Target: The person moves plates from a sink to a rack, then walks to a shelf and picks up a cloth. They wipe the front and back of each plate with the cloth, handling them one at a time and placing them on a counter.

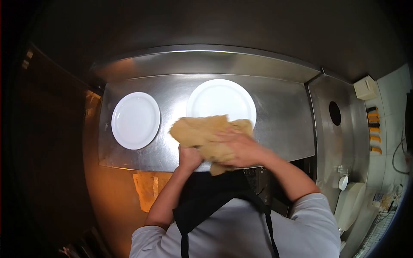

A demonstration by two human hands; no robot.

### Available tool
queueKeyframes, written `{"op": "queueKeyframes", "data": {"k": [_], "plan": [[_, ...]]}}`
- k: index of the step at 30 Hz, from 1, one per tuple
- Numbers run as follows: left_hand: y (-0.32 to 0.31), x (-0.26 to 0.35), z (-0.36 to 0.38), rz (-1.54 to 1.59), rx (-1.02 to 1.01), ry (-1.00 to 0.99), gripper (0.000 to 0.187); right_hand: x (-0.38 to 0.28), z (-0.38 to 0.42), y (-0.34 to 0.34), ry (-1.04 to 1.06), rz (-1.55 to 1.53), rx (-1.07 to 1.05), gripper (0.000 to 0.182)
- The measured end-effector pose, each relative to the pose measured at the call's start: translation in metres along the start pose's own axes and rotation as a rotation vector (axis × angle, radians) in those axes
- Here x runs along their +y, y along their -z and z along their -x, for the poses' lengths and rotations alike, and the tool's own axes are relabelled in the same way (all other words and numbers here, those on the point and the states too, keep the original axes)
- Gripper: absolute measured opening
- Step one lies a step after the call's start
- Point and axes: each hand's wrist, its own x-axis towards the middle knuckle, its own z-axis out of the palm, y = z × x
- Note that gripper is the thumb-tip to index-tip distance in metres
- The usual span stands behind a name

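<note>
grip first: what's in it?

right hand [241,148] lies over a tan cloth [195,129], blurred; left hand [189,158] meets it at seven o'clock, fingers hidden. how tightly either closes, i can't tell.

and the cloth?

it hides the six-o'clock rim of a large white plate [221,99].

further out?

from the cloth: another white plate [135,120] toward ten on the steel table [282,118], yellow handles [375,130] at three.

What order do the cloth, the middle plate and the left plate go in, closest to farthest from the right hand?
From the right hand, in the head view:
1. Cloth, touching the hand.
2. Middle plate, partly behind the cloth.
3. Left plate, on the counter's left side.
</note>
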Motion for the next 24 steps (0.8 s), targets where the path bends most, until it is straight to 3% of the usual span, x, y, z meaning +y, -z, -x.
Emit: {"op": "queueKeyframes", "data": {"k": [2,4,5,6,8,10,11,12,14,17,18,20,23,24], "plan": [[-0.001,0.009,-0.003,0.048,0.057,0.022,0.114,0.024,0.029,0.016,-0.294,0.071,0.035,0.075],[0.007,0.028,-0.002,0.034,0.086,-0.009,0.128,0.059,0.012,0.032,-0.245,0.335,0.153,0.072],[0.005,0.02,-0.003,0.01,0.059,-0.023,0.14,0.071,-0.01,0.036,-0.335,0.369,0.21,0.073],[0.004,0.023,-0.004,0.023,0.074,-0.028,0.139,0.075,-0.037,0.038,-0.427,0.404,0.266,0.073],[0.0,0.03,-0.002,0.048,0.097,-0.032,0.138,0.062,-0.086,0.033,-0.389,0.385,0.479,0.072],[-0.001,0.037,-0.003,0.098,0.119,-0.045,0.132,0.035,-0.119,0.011,-0.348,0.281,0.499,0.072],[-0.001,0.039,-0.002,0.123,0.132,-0.049,0.129,0.019,-0.118,0.003,-0.232,0.243,0.451,0.072],[0.0,0.022,0.001,0.09,0.024,0.081,0.114,0.002,-0.111,-0.008,-0.119,0.203,0.4,0.072],[0.002,-0.012,-0.001,-0.219,-0.127,-0.249,0.092,-0.011,-0.074,-0.023,0.037,-0.017,0.384,0.067],[0.016,-0.013,0.006,0.185,-0.156,-0.284,0.088,-0.016,-0.003,-0.01,-0.171,0.058,0.175,0.069],[0.019,0.007,-0.001,0.258,-0.018,-0.327,0.089,-0.014,0.013,-0.003,-0.265,0.165,0.126,0.07],[0.011,-0.01,-0.019,0.227,0.137,-0.121,0.091,0.021,0.025,-0.013,-0.44,0.237,0.373,0.071],[0.016,0.027,-0.069,0.362,0.078,0.138,0.085,0.058,0.012,-0.006,-0.638,0.383,0.713,0.077],[0.017,0.044,-0.079,0.223,0.085,0.181,0.082,0.063,0.009,0.005,-0.716,0.168,0.708,0.08]]}}
